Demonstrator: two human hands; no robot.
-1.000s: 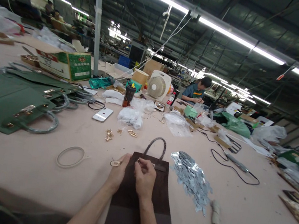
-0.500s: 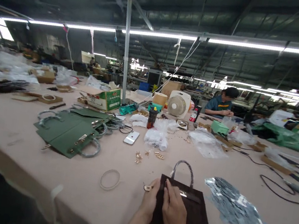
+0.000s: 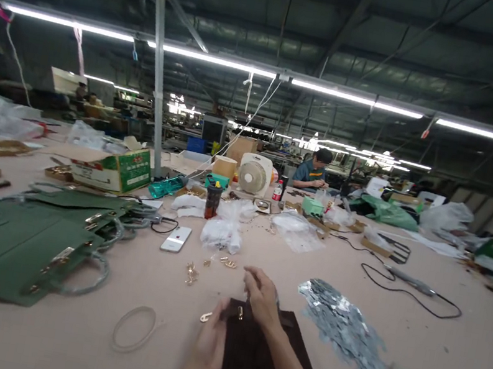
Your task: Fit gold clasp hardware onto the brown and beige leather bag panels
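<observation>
A dark brown bag panel [image 3: 261, 363] lies flat on the table in front of me. My left hand [image 3: 213, 343] rests on its left top edge, fingers curled down against the panel beside a small gold clasp [image 3: 206, 316]. My right hand [image 3: 262, 293] is lifted over the panel's top edge, fingers bent and partly apart; whether it holds anything is unclear. A small gold fitting [image 3: 240, 313] sits on the panel between the two hands. The panel's handle is hidden behind my right hand.
Green bag panels [image 3: 24, 239] with ring handles lie at left, a white tape ring [image 3: 135, 328] near my left arm. A heap of silvery pieces [image 3: 343, 326] lies at right. Gold hardware [image 3: 190, 273], a phone [image 3: 175, 239], plastic bags, a fan [image 3: 252, 176] and a seated person [image 3: 312, 171] lie farther back.
My right hand has lifted off the panel's top strap and moved up and away. The left hand stays at the panel's left edge. The view has swung back leftward.
</observation>
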